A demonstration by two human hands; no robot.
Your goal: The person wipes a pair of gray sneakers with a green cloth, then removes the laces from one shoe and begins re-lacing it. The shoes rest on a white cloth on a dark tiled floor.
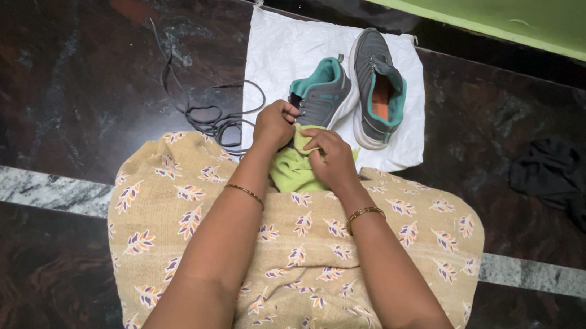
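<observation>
Two grey sneakers with teal lining lie on a white cloth [283, 47] on the dark floor. The nearer sneaker [323, 95] rests with its toe end toward me. My left hand [273, 125] is closed on the front of that sneaker. My right hand [331, 158] presses a yellow-green rag [291, 171] bunched against the shoe's toe. The second sneaker [380, 90] lies just to the right, its orange insole showing, untouched. Both wrists wear thin gold bangles.
Loose dark shoelaces [204, 108] lie in a tangle on the floor left of the white cloth. A black crumpled cloth [556, 178] sits at the right. My lap is covered by beige leaf-print fabric [297, 259]. A green wall base runs along the top.
</observation>
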